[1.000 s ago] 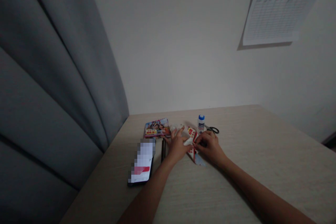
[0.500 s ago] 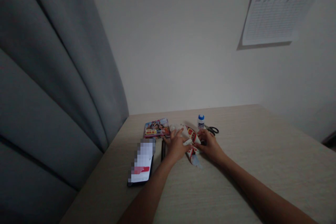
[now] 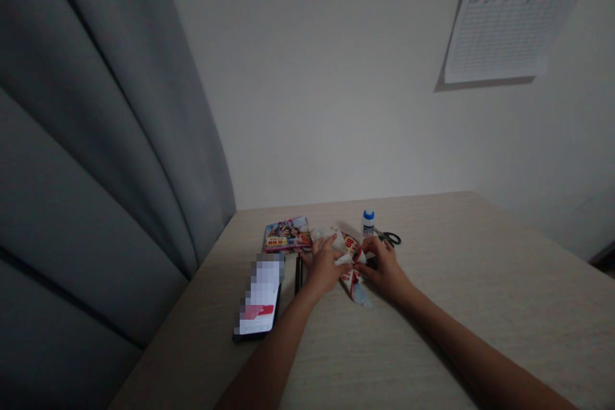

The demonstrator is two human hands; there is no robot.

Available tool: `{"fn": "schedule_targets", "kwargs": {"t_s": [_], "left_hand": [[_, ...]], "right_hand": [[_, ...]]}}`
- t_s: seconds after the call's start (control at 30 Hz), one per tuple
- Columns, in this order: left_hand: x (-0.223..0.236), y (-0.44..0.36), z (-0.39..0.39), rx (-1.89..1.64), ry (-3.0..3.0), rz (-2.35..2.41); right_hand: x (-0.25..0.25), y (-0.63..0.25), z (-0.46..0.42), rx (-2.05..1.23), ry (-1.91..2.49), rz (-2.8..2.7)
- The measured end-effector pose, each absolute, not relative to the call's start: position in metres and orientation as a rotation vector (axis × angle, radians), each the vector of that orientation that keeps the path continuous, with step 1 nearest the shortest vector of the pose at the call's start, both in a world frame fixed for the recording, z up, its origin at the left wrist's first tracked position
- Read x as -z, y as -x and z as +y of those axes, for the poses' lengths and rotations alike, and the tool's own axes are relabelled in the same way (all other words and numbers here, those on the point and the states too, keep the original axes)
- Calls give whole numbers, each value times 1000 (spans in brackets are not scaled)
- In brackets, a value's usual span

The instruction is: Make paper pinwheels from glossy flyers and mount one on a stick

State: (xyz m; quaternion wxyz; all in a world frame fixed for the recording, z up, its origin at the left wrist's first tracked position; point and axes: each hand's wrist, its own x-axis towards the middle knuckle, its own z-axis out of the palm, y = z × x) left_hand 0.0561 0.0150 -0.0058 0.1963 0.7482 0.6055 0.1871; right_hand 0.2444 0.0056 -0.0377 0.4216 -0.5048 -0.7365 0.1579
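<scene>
- The left hand (image 3: 325, 267) is half open. Its fingers are bent, and it holds one side of a folded red and white paper (image 3: 352, 264).
- The right hand (image 3: 384, 265) is more closed. Its fingers curl over and pinch the other side of the paper.
- The paper is in the middle of the two hands, and it touches both. It lies on a light wood table (image 3: 456, 307). One end pokes out toward the person, and the other end points away. It has big red numbers on it, but I can't read them well.
- Just past the paper stands a small white bottle (image 3: 368, 223) with a blue cap.
- Right beside the bottle lie scissors (image 3: 391, 238) with black handles.
- To the left of the paper is a shiny picture book (image 3: 287, 235) with people on its cover. It is near the left hand but not under it.
- Two thin dark sticks (image 3: 298, 273) lie side by side, just left of the left hand.
- A phone (image 3: 257, 298) lies further left. Its screen is blurred, so I can't tell what it shows.
- A grey curtain (image 3: 96, 141) hangs on the left side of the table.
- A paper with lines of tiny writing (image 3: 504, 29) is stuck on the white wall (image 3: 327, 90).
</scene>
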Motion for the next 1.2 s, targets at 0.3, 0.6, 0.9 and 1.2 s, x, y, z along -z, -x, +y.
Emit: {"fn": "schedule_targets", "kwargs": {"t_s": [0.3,0.6,0.9,1.2], "left_hand": [[5,-56,16,-553,-2077,1710],[3,-57,15,-526,-2083,1716],[7,-57,18,-570,-2103,1692],[4,-56,19,-559,-2113,1665]], "right_hand": [[33,-249,3,-180,1199,-2031],[38,-250,6,-224,1231,-2017],[42,-253,11,-340,1226,-1990],[46,-253,15,-389,1272,-1958]]}}
